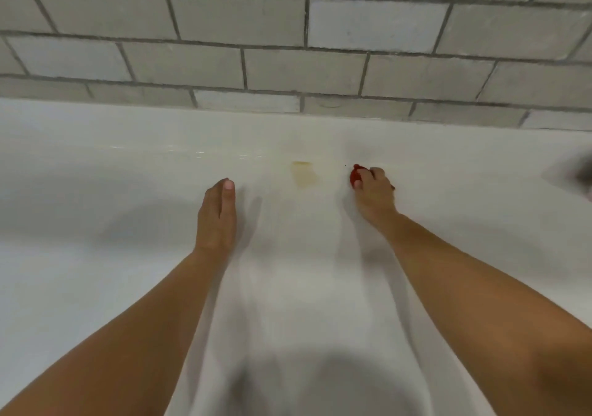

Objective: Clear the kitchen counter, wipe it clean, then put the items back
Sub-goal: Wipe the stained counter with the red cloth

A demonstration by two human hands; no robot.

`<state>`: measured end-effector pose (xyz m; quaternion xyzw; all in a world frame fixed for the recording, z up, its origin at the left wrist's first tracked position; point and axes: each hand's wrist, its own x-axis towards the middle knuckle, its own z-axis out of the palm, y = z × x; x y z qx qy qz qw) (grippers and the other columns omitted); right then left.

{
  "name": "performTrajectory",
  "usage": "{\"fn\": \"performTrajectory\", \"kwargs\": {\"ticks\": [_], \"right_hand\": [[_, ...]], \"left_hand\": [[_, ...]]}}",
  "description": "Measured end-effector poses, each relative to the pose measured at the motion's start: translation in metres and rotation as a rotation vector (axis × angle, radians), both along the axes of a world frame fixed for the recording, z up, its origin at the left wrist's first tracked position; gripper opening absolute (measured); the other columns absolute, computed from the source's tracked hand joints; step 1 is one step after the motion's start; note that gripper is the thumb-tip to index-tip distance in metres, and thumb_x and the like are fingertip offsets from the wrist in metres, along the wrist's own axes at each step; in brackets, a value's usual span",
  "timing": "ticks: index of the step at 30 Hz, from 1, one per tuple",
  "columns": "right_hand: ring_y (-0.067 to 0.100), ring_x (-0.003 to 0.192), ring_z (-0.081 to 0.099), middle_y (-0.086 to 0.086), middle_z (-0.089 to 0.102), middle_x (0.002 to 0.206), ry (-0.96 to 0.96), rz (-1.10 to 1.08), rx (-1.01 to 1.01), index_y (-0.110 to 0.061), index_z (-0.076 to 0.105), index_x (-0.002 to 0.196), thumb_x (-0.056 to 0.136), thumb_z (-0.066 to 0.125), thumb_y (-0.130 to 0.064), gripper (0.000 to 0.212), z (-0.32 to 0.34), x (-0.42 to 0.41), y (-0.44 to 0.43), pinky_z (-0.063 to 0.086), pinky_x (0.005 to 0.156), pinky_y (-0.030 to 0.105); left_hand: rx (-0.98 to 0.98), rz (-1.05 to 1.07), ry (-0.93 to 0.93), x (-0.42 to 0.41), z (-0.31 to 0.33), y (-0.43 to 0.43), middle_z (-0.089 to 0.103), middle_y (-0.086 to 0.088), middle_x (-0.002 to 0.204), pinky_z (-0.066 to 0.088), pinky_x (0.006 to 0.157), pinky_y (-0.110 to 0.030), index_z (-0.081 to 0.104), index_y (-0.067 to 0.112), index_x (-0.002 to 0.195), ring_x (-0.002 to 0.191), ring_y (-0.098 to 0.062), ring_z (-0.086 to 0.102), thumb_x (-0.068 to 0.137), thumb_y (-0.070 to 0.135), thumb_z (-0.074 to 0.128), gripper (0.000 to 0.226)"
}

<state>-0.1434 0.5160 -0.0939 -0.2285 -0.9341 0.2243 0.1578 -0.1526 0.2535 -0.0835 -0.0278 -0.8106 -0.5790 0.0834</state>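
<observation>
A white counter (128,165) fills the view below a grey tiled wall. A yellowish stain (302,174) marks the counter near the middle. My right hand (374,194) reaches forward to the right of the stain, and its fingers curl round a small red thing (355,175), perhaps a cloth or sponge, held down on the surface. My left hand (217,213) hovers or rests edge-on over the counter left of the stain, fingers straight and together, holding nothing.
The grey brick-pattern tile wall (288,47) rises right behind the counter. A blurred grey object (581,172) shows at the right edge. A dark shadow lies on the counter near the bottom of the view.
</observation>
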Motion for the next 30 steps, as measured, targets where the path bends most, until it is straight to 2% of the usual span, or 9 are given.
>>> {"fn": "performTrajectory", "kwargs": {"ticks": [6,10,12,13,17,21,23,26,30], "right_hand": [[0.031,0.121,0.048,0.018,0.049,0.133,0.061,0.526,-0.073,-0.003,0.057,0.125,0.087,0.037,-0.014,0.045,-0.005,0.027,-0.117,0.027,0.106,0.027],[0.017,0.118,0.048,0.003,0.051,0.129,0.047,0.707,-0.161,-0.007,0.059,0.124,0.094,0.044,-0.021,0.036,0.001,0.081,-0.093,0.029,0.108,0.015],[0.017,0.112,0.049,0.005,0.052,0.118,0.135,0.562,-0.157,0.000,0.060,0.120,0.096,0.040,-0.041,0.051,0.003,0.068,-0.047,0.027,0.101,0.004],[0.021,0.113,0.049,0.010,0.051,0.119,0.125,0.438,-0.152,0.002,0.058,0.122,0.097,0.040,-0.038,0.051,0.005,0.055,-0.023,0.028,0.100,0.006],[0.036,0.121,0.044,0.019,0.039,0.136,-0.055,0.014,-0.078,-0.004,0.049,0.133,0.096,0.039,-0.007,0.038,0.007,-0.001,0.008,0.032,0.105,0.035],[0.028,0.117,0.048,0.017,0.048,0.128,-0.010,0.436,-0.035,-0.004,0.056,0.126,0.092,0.047,0.000,0.036,0.004,0.003,-0.042,0.031,0.099,0.023],[0.022,0.115,0.049,0.011,0.049,0.126,0.000,0.497,-0.040,-0.006,0.057,0.125,0.093,0.047,-0.001,0.034,0.008,0.017,-0.030,0.029,0.094,0.015],[0.035,0.118,0.046,0.021,0.047,0.127,0.064,0.160,-0.005,-0.001,0.055,0.126,0.094,0.044,-0.002,0.034,0.008,0.018,0.024,0.029,0.102,0.029],[0.036,0.122,0.038,0.020,0.032,0.137,-0.067,-0.233,-0.082,-0.002,0.042,0.134,0.098,0.037,-0.011,0.038,0.016,-0.011,0.048,0.033,0.105,0.041]], "left_hand": [[-0.024,-0.013,0.006,-0.001,0.002,-0.001,0.048,-0.003,0.138,0.024,0.102,-0.019,0.047,0.012,0.134,0.129,-0.015,0.040,0.100,0.038,0.031,0.045],[-0.027,-0.025,-0.012,-0.001,0.003,-0.002,0.048,-0.002,0.137,0.024,0.100,-0.018,0.047,0.013,0.133,0.128,-0.014,0.040,0.100,0.038,0.030,0.045],[-0.019,-0.029,-0.012,0.000,0.003,-0.001,0.049,-0.001,0.136,0.024,0.100,-0.018,0.048,0.013,0.133,0.127,-0.014,0.041,0.100,0.037,0.031,0.044],[-0.017,-0.030,-0.011,0.000,0.003,-0.001,0.049,-0.001,0.135,0.024,0.100,-0.018,0.048,0.013,0.132,0.127,-0.014,0.041,0.100,0.038,0.031,0.044],[-0.031,-0.017,-0.006,0.000,0.002,0.001,0.049,-0.001,0.135,0.025,0.100,-0.018,0.049,0.013,0.132,0.128,-0.015,0.041,0.100,0.038,0.031,0.044],[-0.031,-0.019,-0.006,-0.002,0.000,0.000,0.048,-0.001,0.137,0.025,0.102,-0.019,0.047,0.014,0.134,0.129,-0.015,0.041,0.100,0.039,0.030,0.046],[-0.031,-0.019,-0.001,-0.003,0.000,-0.001,0.048,-0.002,0.137,0.026,0.103,-0.020,0.047,0.014,0.134,0.129,-0.015,0.041,0.100,0.039,0.031,0.046],[-0.028,-0.028,0.001,-0.003,0.000,0.000,0.048,-0.001,0.138,0.025,0.104,-0.020,0.046,0.014,0.135,0.129,-0.015,0.040,0.100,0.039,0.031,0.046],[-0.030,-0.035,-0.005,-0.003,-0.001,0.001,0.046,0.001,0.139,0.025,0.105,-0.020,0.044,0.015,0.136,0.131,-0.013,0.039,0.099,0.041,0.030,0.047]]}}
